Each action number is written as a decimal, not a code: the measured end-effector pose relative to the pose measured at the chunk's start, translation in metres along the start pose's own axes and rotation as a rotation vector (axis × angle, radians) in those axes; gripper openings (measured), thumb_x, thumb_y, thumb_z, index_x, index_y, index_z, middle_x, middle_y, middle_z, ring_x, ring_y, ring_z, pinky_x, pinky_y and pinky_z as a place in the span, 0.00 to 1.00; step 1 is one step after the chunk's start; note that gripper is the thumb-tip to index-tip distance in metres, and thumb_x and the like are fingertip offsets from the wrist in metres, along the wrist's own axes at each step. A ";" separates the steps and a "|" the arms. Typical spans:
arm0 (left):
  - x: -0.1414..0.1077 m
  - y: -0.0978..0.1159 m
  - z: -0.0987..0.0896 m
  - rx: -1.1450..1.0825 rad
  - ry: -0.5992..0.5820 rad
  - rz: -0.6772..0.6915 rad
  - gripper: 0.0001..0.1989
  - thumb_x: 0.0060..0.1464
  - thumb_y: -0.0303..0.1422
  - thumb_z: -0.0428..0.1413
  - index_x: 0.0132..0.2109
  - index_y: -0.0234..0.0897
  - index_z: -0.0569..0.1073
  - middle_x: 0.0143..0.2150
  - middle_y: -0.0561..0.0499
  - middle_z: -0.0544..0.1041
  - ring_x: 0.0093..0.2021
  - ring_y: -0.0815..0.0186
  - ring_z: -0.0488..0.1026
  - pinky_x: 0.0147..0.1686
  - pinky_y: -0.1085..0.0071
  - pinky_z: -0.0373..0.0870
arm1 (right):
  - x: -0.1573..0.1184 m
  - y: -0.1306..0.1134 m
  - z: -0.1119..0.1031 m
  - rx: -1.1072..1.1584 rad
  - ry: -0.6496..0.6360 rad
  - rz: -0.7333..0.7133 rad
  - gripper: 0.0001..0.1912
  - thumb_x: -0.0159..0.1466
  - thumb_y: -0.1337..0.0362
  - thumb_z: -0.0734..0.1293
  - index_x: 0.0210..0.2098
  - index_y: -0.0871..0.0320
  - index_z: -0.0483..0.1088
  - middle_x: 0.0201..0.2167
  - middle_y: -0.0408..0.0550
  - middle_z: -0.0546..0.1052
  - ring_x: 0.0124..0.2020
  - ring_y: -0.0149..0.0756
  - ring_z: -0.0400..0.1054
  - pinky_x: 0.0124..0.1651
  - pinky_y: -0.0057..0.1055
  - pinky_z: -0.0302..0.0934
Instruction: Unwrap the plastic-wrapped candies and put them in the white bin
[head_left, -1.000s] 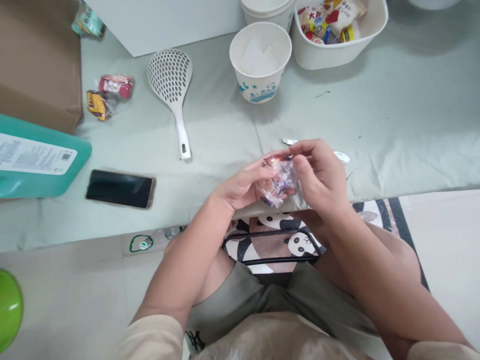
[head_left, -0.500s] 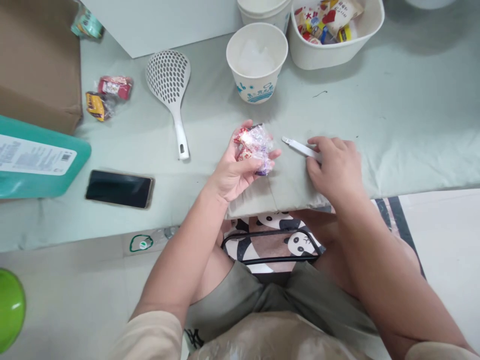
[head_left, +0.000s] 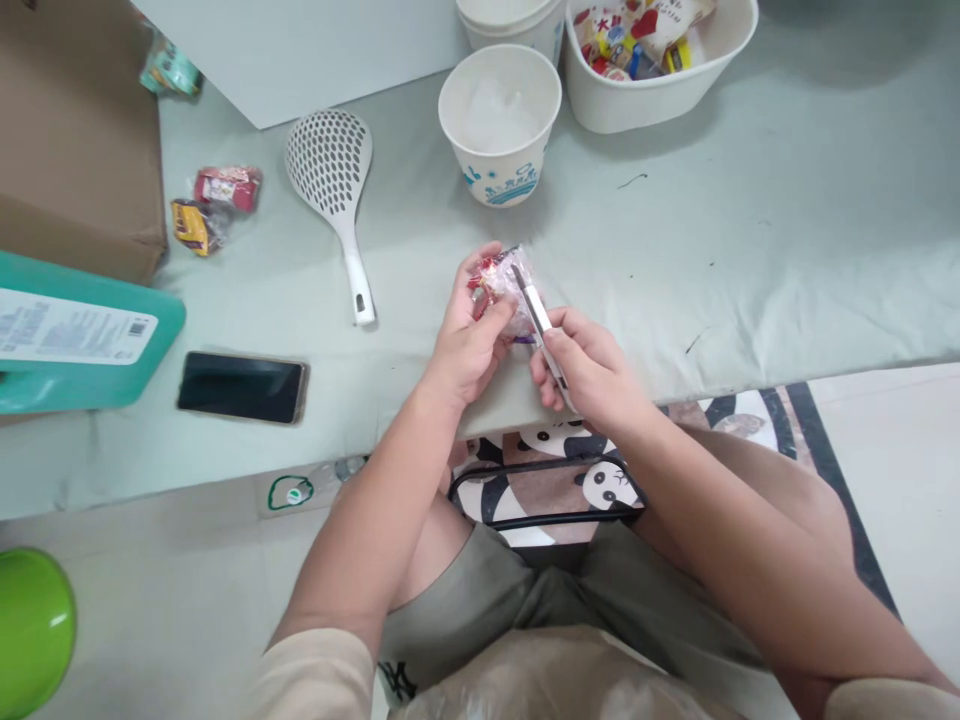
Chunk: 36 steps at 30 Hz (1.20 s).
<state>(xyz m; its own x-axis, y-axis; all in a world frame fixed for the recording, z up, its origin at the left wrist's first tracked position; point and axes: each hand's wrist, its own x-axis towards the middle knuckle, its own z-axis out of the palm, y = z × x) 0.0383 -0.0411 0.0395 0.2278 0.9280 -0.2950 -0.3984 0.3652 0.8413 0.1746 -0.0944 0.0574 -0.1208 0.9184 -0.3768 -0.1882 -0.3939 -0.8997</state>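
Observation:
Small packets in clear, red and purple wrapping (head_left: 501,283) are gripped by my left hand (head_left: 471,335), thumb across them, above the table's front part. My right hand (head_left: 589,370) is closed around a slim white utility knife (head_left: 537,308). The knife's tip lies over the clear wrapping, pointing up and left. Whether the blade touches the wrapping I cannot tell. Beyond the hands stands a white paper cup (head_left: 500,125) with blue print and something whitish inside. Left of it lies a white slotted skimmer (head_left: 336,185).
A white bin (head_left: 652,105) of packets stands at the back right. On the left are a phone (head_left: 241,387), red (head_left: 229,188) and yellow (head_left: 191,227) packets, a teal container (head_left: 161,320) and a cardboard box (head_left: 82,130). The table's edge runs below my hands.
My right hand has lifted the knife from the table and brought it left to the packets. My left hand keeps its hold. The view has shifted slightly.

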 end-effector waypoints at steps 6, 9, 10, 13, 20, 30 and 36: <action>-0.002 -0.003 0.001 0.032 -0.033 0.038 0.28 0.56 0.34 0.66 0.61 0.51 0.69 0.54 0.49 0.80 0.61 0.56 0.78 0.58 0.58 0.76 | 0.003 0.000 0.005 0.032 0.063 0.087 0.07 0.72 0.60 0.64 0.38 0.56 0.66 0.20 0.36 0.74 0.15 0.25 0.67 0.16 0.20 0.61; -0.002 -0.006 0.002 0.015 -0.007 0.047 0.28 0.57 0.35 0.65 0.63 0.54 0.68 0.58 0.49 0.79 0.62 0.56 0.78 0.59 0.59 0.76 | 0.001 -0.003 0.007 0.037 0.078 0.100 0.11 0.73 0.61 0.65 0.33 0.57 0.67 0.21 0.39 0.75 0.16 0.25 0.68 0.18 0.20 0.64; -0.002 -0.006 0.002 0.000 0.002 0.049 0.28 0.58 0.35 0.65 0.63 0.54 0.68 0.58 0.49 0.78 0.62 0.56 0.77 0.59 0.59 0.75 | 0.001 -0.004 0.008 0.035 0.083 0.100 0.12 0.72 0.61 0.65 0.32 0.57 0.67 0.21 0.39 0.75 0.16 0.25 0.68 0.18 0.20 0.65; 0.001 -0.008 0.003 -0.034 0.053 0.070 0.28 0.58 0.36 0.65 0.63 0.54 0.67 0.58 0.49 0.79 0.64 0.56 0.76 0.61 0.58 0.74 | -0.001 -0.002 0.009 0.011 0.103 0.124 0.12 0.72 0.61 0.67 0.32 0.58 0.69 0.21 0.41 0.75 0.16 0.25 0.68 0.18 0.20 0.65; 0.008 -0.006 0.003 -0.081 0.140 0.122 0.23 0.59 0.34 0.64 0.59 0.50 0.67 0.58 0.48 0.79 0.66 0.53 0.75 0.63 0.58 0.72 | -0.004 0.005 0.013 -0.083 0.083 0.197 0.11 0.71 0.62 0.66 0.32 0.59 0.71 0.22 0.40 0.75 0.17 0.24 0.69 0.19 0.20 0.66; 0.012 0.007 -0.008 -0.147 0.197 0.161 0.21 0.61 0.28 0.60 0.58 0.50 0.66 0.53 0.51 0.81 0.60 0.59 0.79 0.60 0.63 0.75 | -0.008 0.001 0.017 -0.172 0.013 0.230 0.14 0.72 0.62 0.65 0.30 0.59 0.70 0.23 0.41 0.75 0.19 0.24 0.70 0.21 0.19 0.68; 0.019 0.018 -0.018 -0.158 0.252 0.174 0.26 0.60 0.27 0.59 0.61 0.55 0.66 0.53 0.53 0.82 0.56 0.61 0.81 0.56 0.66 0.78 | -0.012 0.003 0.016 -0.217 -0.033 0.185 0.12 0.70 0.60 0.65 0.31 0.58 0.70 0.24 0.42 0.76 0.19 0.25 0.69 0.21 0.21 0.66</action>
<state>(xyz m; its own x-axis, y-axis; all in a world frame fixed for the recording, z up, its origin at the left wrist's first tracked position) 0.0195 -0.0161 0.0408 -0.0747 0.9592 -0.2728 -0.5489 0.1888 0.8143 0.1599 -0.1070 0.0621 -0.1658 0.8286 -0.5347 0.0527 -0.5340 -0.8438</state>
